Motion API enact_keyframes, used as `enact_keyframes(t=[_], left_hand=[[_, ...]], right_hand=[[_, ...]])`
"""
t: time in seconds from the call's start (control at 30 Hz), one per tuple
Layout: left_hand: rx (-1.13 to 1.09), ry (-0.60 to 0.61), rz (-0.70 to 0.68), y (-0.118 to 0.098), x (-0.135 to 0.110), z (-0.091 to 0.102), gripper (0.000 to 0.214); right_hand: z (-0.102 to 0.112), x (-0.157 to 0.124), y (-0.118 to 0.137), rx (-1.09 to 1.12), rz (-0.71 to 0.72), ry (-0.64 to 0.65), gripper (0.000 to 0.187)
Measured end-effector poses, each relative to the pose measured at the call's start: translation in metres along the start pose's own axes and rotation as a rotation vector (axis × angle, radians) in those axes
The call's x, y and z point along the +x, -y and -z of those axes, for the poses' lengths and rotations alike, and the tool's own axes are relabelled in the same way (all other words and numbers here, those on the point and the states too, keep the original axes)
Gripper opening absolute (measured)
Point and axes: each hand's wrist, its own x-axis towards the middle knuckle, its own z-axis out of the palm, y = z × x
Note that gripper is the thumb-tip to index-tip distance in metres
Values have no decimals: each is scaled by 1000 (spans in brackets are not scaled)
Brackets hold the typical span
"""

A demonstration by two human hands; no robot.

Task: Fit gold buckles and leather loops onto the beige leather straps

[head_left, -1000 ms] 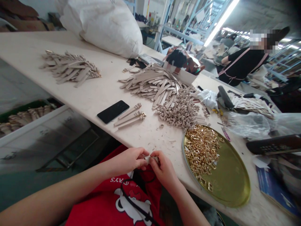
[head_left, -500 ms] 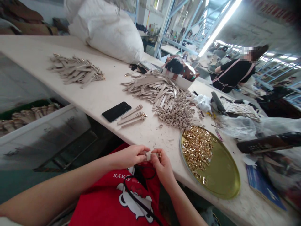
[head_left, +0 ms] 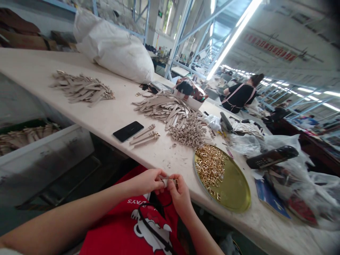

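Observation:
Close in front of my red apron, at the table's near edge, my left hand (head_left: 151, 181) pinches a short beige strap (head_left: 165, 182). My right hand (head_left: 181, 194) grips the same strap from the other side, and a gold buckle shows by its fingers. Most of the strap is hidden by the fingers. To the right lies a round gold tray (head_left: 236, 194) with a heap of gold buckles (head_left: 209, 164). Beyond my hands are a pile of small beige loops (head_left: 189, 131), a pile of loose straps (head_left: 163, 106) and several buckled straps (head_left: 145, 137).
A black phone (head_left: 128, 131) rests on the table left of the buckled straps. Farther left are another strap pile (head_left: 82, 88) and a big white sack (head_left: 114, 49). A cordless handset (head_left: 272, 157) and blue booklet (head_left: 272, 198) lie right. A person (head_left: 239, 95) stands beyond.
The camera view has tilted up and turned right, so the tabletop things appear shifted left. Both hands keep hold of the strap, with small finger movement.

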Motion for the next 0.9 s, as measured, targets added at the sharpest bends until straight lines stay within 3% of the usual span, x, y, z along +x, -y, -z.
enact_keyframes(t=[0.2,0.37,0.5,0.67,0.9], left_hand=[[-68,3,74,-3,3,10,27],[-75,-60,105,-10,3,10,29],[-13,-68,104,-8,3,11,28],[38,-83,27,-5,3,22,30],[266,-213,-59,-2,4,29,40]], right_hand=[[1,3,2,2,16,-15,14],[6,12,3,-67,43,126,13],[3,18,1,2,21,216,14],[-10,34,1,222,-40,234,27],[-24,52,3,219,29,249,35]])
